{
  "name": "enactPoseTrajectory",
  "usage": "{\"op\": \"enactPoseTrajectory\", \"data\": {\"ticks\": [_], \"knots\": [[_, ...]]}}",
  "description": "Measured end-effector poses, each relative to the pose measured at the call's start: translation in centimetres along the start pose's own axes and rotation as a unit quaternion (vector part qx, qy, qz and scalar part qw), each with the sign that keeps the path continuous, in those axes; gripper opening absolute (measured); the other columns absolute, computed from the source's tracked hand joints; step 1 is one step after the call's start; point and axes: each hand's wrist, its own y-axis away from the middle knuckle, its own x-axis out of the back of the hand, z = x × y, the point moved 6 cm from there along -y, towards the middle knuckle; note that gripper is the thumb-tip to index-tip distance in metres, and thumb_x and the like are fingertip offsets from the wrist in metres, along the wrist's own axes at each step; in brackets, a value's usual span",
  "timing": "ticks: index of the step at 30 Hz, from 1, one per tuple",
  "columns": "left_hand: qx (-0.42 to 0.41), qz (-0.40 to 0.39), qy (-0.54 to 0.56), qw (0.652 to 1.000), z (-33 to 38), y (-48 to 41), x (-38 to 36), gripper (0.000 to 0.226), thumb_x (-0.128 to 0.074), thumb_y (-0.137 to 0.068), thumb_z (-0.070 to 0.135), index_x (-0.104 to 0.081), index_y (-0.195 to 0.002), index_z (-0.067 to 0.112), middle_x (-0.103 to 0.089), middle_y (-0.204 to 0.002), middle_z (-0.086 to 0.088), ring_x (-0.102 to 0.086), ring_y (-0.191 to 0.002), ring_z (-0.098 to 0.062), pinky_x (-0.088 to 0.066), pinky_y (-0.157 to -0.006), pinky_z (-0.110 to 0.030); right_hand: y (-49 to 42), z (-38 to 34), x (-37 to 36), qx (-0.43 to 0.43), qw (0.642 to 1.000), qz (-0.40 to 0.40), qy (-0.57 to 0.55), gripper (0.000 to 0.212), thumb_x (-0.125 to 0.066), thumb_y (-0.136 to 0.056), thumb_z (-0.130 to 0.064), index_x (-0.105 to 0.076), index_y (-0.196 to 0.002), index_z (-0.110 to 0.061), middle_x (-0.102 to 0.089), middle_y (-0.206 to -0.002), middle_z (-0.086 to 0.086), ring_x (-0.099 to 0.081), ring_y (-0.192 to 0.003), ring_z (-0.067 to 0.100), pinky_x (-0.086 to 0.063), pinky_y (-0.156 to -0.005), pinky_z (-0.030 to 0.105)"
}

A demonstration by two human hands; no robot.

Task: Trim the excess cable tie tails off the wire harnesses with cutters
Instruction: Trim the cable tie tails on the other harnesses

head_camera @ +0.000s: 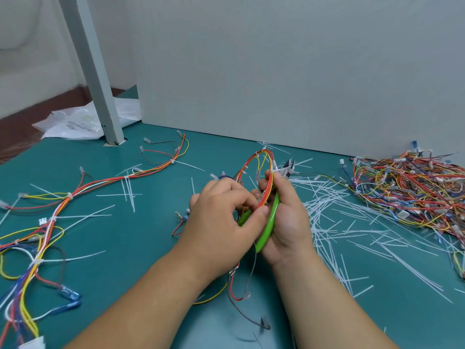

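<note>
Long multicoloured wire harness [63, 202], white ties untrimmed, flat on teal table [151, 248]. Left hand [221, 217], fingers curled, pinching raised red-and-yellow harness loop [261, 159]. Right hand [289, 222] wrapped round green-handled cutters [273, 217], steel head beside the loop. Scattered white cut tie tails [352, 235]; tangled harness heap [415, 192] far right.

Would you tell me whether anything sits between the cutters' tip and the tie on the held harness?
Nothing visible does: the cutters' tip lies right beside the white tie on the harness loop.
</note>
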Motion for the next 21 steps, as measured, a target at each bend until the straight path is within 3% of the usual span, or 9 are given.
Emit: {"op": "enactPoseTrajectory", "data": {"ticks": [3, 5, 8, 11, 13, 15, 17, 19, 21], "knots": [[0.039, -0.004, 0.066, 0.997, -0.8, 0.0, -0.1, 0.019, -0.065, -0.081, 0.05, -0.071, -0.084, 0.032, -0.069, -0.078, 0.017, -0.065, -0.08, -0.004, -0.051, -0.081, -0.03, 0.3, 0.1, -0.4, 0.008, 0.999, -0.033, 0.004, 0.017, -0.063, -0.101, -0.026, -0.058, -0.088, -0.017, -0.056, -0.068, 0.003, -0.06, -0.059, 0.022, -0.056, -0.059, 0.035], [0.05, -0.017, 0.091, 0.994, -1.0, 0.0, -0.4, 0.016, -0.066, -0.084, 0.042, -0.075, -0.093, 0.032, -0.068, -0.068, 0.015, -0.062, -0.063, -0.003, -0.047, -0.064, -0.018, 0.6, 0.3, -0.7, 0.018, 0.999, -0.046, 0.023, 0.018, -0.062, -0.102, -0.026, -0.059, -0.086, -0.017, -0.058, -0.069, 0.005, -0.063, -0.064, 0.027, -0.058, -0.06, 0.039], [0.05, -0.008, 0.151, 0.987, -0.7, 0.1, -0.6, 0.015, -0.064, -0.087, 0.031, -0.078, -0.094, 0.029, -0.049, -0.055, 0.006, -0.039, -0.05, -0.004, -0.035, -0.05, -0.016, 0.7, 0.3, -0.9, 0.053, 0.996, -0.044, 0.055, 0.025, -0.059, -0.104, -0.026, -0.063, -0.08, -0.02, -0.056, -0.069, 0.004, -0.058, -0.061, 0.024, -0.056, -0.062, 0.036], [0.059, 0.029, 0.184, 0.981, -0.9, -0.2, 0.1, 0.028, -0.066, -0.092, 0.022, -0.077, -0.087, 0.048, -0.051, -0.059, -0.008, -0.039, -0.056, -0.005, -0.036, -0.051, -0.019, 0.9, -0.8, -0.7, 0.132, 0.977, -0.027, 0.167, 0.023, -0.058, -0.102, -0.032, -0.069, -0.083, -0.025, -0.057, -0.073, -0.002, -0.055, -0.07, 0.018, -0.048, -0.071, 0.038], [0.071, 0.048, 0.185, 0.979, -1.3, -0.4, 0.6, 0.039, -0.069, -0.095, 0.019, -0.074, -0.083, 0.056, -0.063, -0.065, -0.005, -0.049, -0.065, -0.007, -0.044, -0.058, -0.02, 1.4, -1.7, -0.8, 0.196, 0.942, -0.018, 0.273, 0.015, -0.056, -0.091, -0.031, -0.07, -0.094, -0.027, -0.054, -0.077, -0.01, -0.051, -0.075, 0.012, -0.044, -0.077, 0.032], [0.083, 0.064, 0.185, 0.977, -1.7, -0.5, 1.0, 0.03, -0.069, -0.095, 0.018, -0.076, -0.094, 0.048, -0.074, -0.077, -0.011, -0.056, -0.07, -0.01, -0.053, -0.064, -0.029, 1.9, -1.9, -1.4, 0.227, 0.914, -0.047, 0.334, 0.02, -0.057, -0.079, -0.026, -0.065, -0.097, -0.027, -0.051, -0.08, -0.012, -0.047, -0.074, 0.008, -0.043, -0.075, 0.027], [0.089, 0.074, 0.179, 0.977, -2.0, -0.6, 1.2, 0.023, -0.069, -0.095, 0.019, -0.078, -0.103, 0.038, -0.075, -0.089, -0.014, -0.061, -0.072, -0.013, -0.055, -0.073, -0.036, 2.2, -1.7, -1.8, 0.241, 0.887, -0.066, 0.389, 0.041, -0.059, -0.074, -0.026, -0.064, -0.115, -0.023, -0.053, -0.094, -0.004, -0.051, -0.074, 0.006, -0.046, -0.076, 0.027], [0.091, 0.081, 0.164, 0.979, -2.2, -0.6, 1.5, 0.021, -0.07, -0.095, 0.019, -0.078, -0.107, 0.034, -0.076, -0.091, -0.011, -0.067, -0.074, -0.019, -0.055, -0.076, -0.039, 2.2, -1.7, -1.8, 0.255, 0.858, -0.056, 0.443, 0.067, -0.059, -0.079, -0.026, -0.053, -0.145, -0.018, -0.054, -0.111, -0.001, -0.056, -0.082, -0.005, -0.044, -0.08, 0.011], [0.094, 0.092, 0.154, 0.979, -2.5, -0.8, 1.8, 0.02, -0.071, -0.093, 0.021, -0.078, -0.105, 0.036, -0.076, -0.088, -0.01, -0.067, -0.072, -0.022, -0.055, -0.074, -0.038, 2.1, -1.8, -1.6, 0.267, 0.841, -0.036, 0.469, 0.078, -0.067, -0.089, -0.027, -0.037, -0.16, -0.017, -0.054, -0.12, -0.012, -0.055, -0.094, -0.015, -0.04, -0.084, 0.002]]}}
